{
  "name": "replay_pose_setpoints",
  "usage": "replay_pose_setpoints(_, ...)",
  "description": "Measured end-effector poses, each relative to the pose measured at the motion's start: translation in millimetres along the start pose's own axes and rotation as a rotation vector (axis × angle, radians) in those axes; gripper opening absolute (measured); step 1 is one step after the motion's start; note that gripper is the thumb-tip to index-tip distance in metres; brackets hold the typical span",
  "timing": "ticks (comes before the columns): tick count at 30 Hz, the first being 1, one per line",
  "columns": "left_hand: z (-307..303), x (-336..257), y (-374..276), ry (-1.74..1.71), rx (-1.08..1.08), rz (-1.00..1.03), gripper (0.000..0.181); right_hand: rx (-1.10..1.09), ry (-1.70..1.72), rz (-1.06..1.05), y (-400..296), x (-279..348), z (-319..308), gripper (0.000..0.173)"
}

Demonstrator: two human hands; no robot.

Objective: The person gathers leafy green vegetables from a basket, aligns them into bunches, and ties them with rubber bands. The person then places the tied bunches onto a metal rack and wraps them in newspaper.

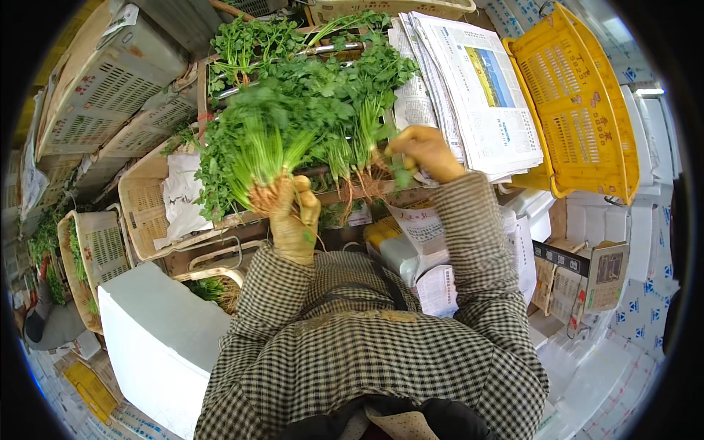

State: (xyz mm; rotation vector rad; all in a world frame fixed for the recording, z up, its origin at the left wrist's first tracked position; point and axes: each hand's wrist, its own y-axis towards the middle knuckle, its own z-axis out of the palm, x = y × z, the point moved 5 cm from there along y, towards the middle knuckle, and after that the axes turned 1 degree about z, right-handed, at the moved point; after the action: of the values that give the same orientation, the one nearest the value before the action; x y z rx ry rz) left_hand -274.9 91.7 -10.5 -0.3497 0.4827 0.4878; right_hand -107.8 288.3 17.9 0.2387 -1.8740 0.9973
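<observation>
My left hand (297, 220), in a yellowish glove, grips a bunch of leafy greens (264, 159) by the reddish-brown root end. The leaves look like coriander or Chinese celery and are blurred at the top. My right hand (426, 151), also gloved, has its fingers curled just right of the loose plants. A blurred green sprig (404, 175) hangs at its fingers. Between the hands, loose rooted plants (366, 137) lie with their roots towards me. More greens (324, 82) cover the crate-like work surface beyond.
A newspaper stack (489, 110) lies at the right, beside a yellow plastic crate (577, 104). Grey crates (110, 82) are stacked at the left. Nearer me stand a beige crate (146, 203) with paper in it and a white foam box (159, 330). Printed sheets (423, 231) hang below my right forearm.
</observation>
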Motion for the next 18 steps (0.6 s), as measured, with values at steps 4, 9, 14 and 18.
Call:
replay_pose_setpoints(4,-10,13,4,-0.019,-0.082,-0.004,0.028,-0.172,0.633,-0.409,-12,41,-63,0.024)
replay_pose_setpoints(9,-18,32,-5,0.249,-0.349,-0.087,0.023,-0.395,0.146,-0.053,19,29,-54,0.044)
replay_pose_setpoints(14,-53,46,-21,0.614,-0.577,-0.165,0.028,-0.226,-0.257,0.205,18,-24,-16,0.056)
replay_pose_setpoints(18,-40,56,-12,0.71,-0.465,-0.368,0.032,-0.061,-0.6,0.311,26,-37,47,0.059)
